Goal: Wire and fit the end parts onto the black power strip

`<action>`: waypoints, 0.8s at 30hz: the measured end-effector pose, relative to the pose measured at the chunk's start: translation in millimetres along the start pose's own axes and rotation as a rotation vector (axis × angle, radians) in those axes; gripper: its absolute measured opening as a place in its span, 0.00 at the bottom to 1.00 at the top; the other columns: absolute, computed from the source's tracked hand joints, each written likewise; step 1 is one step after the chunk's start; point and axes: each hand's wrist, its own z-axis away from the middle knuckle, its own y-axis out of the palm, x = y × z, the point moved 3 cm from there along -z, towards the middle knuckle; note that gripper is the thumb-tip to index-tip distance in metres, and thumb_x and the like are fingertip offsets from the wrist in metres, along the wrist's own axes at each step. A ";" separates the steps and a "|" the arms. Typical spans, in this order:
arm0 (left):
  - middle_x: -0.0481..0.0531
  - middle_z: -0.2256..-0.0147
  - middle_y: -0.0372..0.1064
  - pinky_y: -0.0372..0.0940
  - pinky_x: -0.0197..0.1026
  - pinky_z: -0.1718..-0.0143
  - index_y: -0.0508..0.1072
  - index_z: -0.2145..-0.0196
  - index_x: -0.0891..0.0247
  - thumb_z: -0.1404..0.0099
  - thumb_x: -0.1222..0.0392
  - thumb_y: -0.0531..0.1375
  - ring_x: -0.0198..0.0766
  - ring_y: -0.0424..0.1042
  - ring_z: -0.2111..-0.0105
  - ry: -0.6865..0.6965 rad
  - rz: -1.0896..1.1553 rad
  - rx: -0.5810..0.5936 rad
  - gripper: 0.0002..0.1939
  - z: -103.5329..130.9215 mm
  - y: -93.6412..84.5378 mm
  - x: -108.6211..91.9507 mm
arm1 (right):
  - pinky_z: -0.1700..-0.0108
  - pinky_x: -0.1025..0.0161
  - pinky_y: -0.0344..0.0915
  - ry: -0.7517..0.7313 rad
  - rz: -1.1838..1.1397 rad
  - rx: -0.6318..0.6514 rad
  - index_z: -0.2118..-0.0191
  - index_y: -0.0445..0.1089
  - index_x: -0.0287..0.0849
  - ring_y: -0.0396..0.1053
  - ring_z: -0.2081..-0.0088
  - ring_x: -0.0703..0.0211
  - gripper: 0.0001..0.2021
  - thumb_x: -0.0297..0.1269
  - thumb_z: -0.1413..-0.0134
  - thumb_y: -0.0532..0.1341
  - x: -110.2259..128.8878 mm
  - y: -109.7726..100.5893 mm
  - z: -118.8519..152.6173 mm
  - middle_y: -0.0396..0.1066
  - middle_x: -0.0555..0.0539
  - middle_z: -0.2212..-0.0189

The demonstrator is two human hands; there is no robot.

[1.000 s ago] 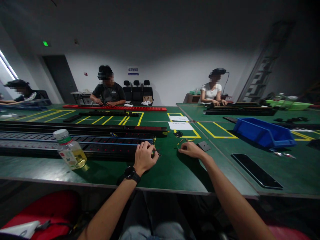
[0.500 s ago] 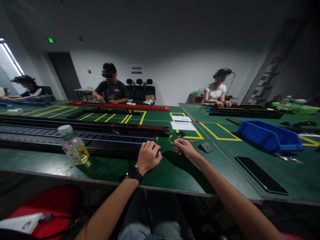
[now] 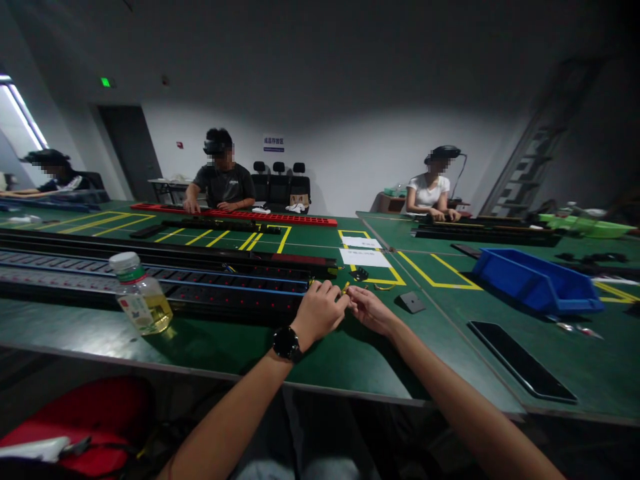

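Note:
My right hand (image 3: 371, 310) is closed in a pinch, with a short yellow wire (image 3: 346, 287) at its fingertips. Against those fingertips rests my left hand (image 3: 321, 311), its fingers curled; whatever they grip is hidden. A black watch (image 3: 287, 343) is on the left wrist. Just left of my hands is the end of a long black rail-like unit (image 3: 260, 292), with red dots along it and a blue strip. Small black parts (image 3: 359, 274) lie beyond my right hand. A dark grey angled block (image 3: 411, 303) sits to its right.
A bottle of yellow liquid (image 3: 144, 297) stands before the rail. On the right are a blue bin (image 3: 537, 280) and a dark tablet (image 3: 523, 360). White paper sheets (image 3: 367, 258) lie beyond my hands. Co-workers sit across the green table (image 3: 210, 363), behind a red rail (image 3: 300, 219).
My left hand has moved right, away from the rail's end, and now meets my right hand. The right hand keeps its pinch and has shifted slightly down. The yellow wire is now between both hands.

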 end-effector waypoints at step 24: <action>0.55 0.56 0.76 0.59 0.50 0.54 0.75 0.46 0.58 0.25 0.56 0.57 0.48 0.69 0.53 -0.228 0.083 -0.045 0.13 -9.1 16.1 16.5 | 0.66 0.70 0.67 0.063 -0.022 0.075 0.64 0.71 0.43 0.68 0.71 0.68 0.20 0.44 0.54 0.80 2.8 16.6 8.4 0.72 0.53 0.71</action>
